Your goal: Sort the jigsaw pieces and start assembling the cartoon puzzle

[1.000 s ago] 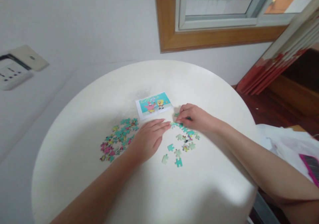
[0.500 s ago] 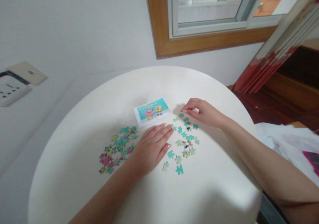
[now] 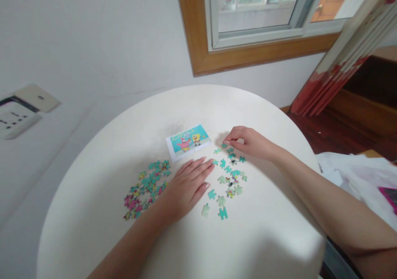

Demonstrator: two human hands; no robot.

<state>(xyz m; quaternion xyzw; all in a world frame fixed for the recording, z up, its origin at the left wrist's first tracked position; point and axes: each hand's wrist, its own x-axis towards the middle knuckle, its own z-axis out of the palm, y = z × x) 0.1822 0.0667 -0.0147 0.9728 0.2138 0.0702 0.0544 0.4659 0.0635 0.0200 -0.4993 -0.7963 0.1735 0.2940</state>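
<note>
My left hand (image 3: 186,186) lies flat and open on the round white table (image 3: 263,237), fingers stretched toward a scatter of teal puzzle pieces (image 3: 228,177). My right hand (image 3: 249,141) rests just behind that scatter with its fingers curled in a pinch at the table top; I cannot make out whether a piece is in them. A heap of teal and pink puzzle pieces (image 3: 145,188) lies left of my left hand. A small picture card with cartoon figures (image 3: 187,140) sits behind both hands.
The table stands against a white wall with a socket plate (image 3: 18,111) at the left. A wood-framed window (image 3: 263,43) is above, a red-and-white curtain (image 3: 347,51) at the right. White cloth (image 3: 356,175) lies near my right arm.
My right hand has drawn back from the pieces beside my left fingertips to a spot further right and behind. My left hand stays flat. The camera has shifted slightly.
</note>
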